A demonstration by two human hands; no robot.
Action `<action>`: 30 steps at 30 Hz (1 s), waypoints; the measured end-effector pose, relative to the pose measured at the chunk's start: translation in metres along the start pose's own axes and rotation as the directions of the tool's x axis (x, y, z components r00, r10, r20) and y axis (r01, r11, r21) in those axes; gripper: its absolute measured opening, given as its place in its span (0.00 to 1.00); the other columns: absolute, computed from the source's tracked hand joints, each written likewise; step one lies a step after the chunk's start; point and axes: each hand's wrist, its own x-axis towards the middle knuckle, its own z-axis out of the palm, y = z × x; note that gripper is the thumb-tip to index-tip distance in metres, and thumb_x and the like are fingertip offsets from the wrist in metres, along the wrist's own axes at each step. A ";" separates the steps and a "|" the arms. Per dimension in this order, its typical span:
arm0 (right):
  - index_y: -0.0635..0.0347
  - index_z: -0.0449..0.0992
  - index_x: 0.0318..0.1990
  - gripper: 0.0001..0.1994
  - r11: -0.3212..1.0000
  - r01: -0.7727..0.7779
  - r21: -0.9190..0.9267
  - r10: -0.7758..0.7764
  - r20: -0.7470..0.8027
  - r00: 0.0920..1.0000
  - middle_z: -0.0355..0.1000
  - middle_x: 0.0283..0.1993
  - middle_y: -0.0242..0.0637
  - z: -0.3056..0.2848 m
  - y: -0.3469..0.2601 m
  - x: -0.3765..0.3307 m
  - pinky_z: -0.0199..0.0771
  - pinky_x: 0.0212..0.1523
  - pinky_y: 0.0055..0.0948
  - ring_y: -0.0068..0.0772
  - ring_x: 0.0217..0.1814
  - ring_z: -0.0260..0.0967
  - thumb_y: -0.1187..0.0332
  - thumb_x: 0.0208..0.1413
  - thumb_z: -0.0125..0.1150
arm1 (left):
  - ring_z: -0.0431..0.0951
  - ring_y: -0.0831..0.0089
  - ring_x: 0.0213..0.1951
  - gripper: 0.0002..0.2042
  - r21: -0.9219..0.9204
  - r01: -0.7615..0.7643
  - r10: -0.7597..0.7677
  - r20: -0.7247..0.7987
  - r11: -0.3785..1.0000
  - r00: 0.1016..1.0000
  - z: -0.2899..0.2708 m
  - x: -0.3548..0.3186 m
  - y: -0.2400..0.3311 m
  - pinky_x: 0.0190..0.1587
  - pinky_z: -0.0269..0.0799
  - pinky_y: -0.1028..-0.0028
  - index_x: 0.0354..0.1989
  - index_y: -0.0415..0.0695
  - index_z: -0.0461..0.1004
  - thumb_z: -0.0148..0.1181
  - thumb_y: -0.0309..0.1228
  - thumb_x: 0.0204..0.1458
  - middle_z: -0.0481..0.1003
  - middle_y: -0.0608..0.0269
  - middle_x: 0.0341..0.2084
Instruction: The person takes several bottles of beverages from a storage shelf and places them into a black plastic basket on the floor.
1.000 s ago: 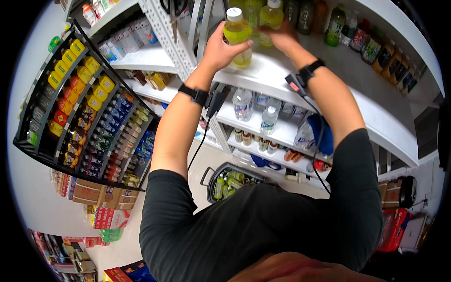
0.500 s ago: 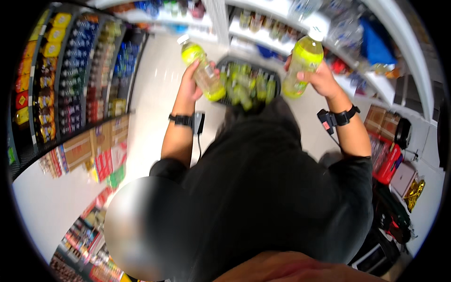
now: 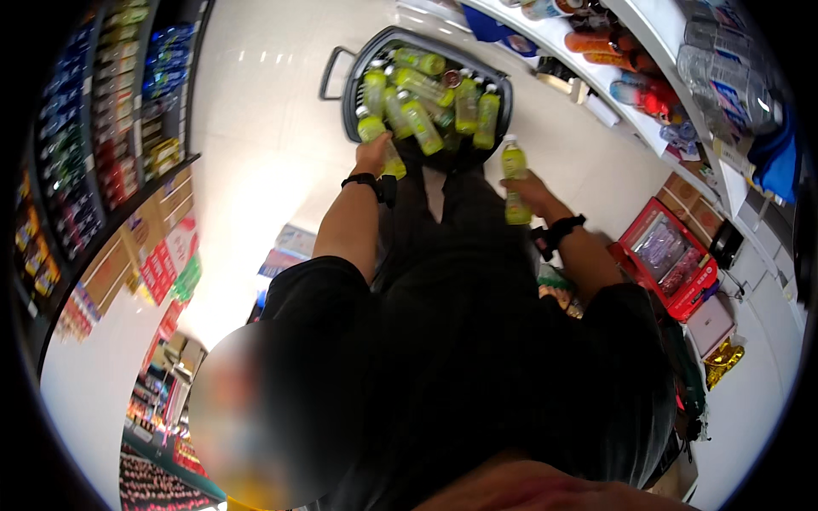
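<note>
Gripping one bottle (image 3: 515,182) in each of our hands, we are risking a topple onto the crowded basket (image 3: 358,85).

A dark basket (image 3: 354,94) stands on the pale floor (image 3: 256,145), filled with yellow-green bottles (image 3: 422,123) lying jumbled inside.

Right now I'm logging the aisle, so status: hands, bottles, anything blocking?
Left hand shut on yellow-green bottle at basket rim. Right hand shut on second bottle, short of basket. Basket nearly full.
</note>
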 end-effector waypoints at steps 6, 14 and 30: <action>0.62 0.75 0.43 0.17 0.999 -0.037 -0.017 0.038 0.050 0.998 0.73 0.34 0.37 -0.012 -0.018 0.106 0.74 0.32 0.37 0.34 0.33 0.72 0.65 0.48 0.71 | 0.79 0.59 0.36 0.31 0.179 0.061 -0.023 -0.204 0.982 0.979 0.072 0.060 0.017 0.37 0.74 0.60 0.46 0.28 0.74 0.72 0.45 0.42 0.78 0.49 0.39; 0.55 0.70 0.51 0.24 0.988 -0.150 -0.025 0.144 -0.160 0.976 0.71 0.47 0.37 0.008 -0.074 0.157 0.75 0.43 0.43 0.39 0.46 0.69 0.63 0.46 0.72 | 0.80 0.50 0.39 0.10 0.841 -0.478 0.396 0.541 -0.254 0.742 -0.008 0.117 -0.007 0.40 0.77 0.57 0.31 0.43 0.78 0.62 0.30 0.38 0.78 0.47 0.36; 0.54 0.70 0.57 0.17 0.832 0.427 0.353 -0.452 -0.013 0.892 0.75 0.32 0.32 0.011 -0.191 -0.167 0.80 0.37 0.26 0.23 0.31 0.73 0.75 0.62 0.53 | 0.76 0.64 0.21 0.13 0.737 -0.376 0.183 0.332 0.562 0.925 -0.102 -0.081 0.042 0.26 0.73 0.65 0.40 0.38 0.77 0.53 0.33 0.53 0.78 0.53 0.24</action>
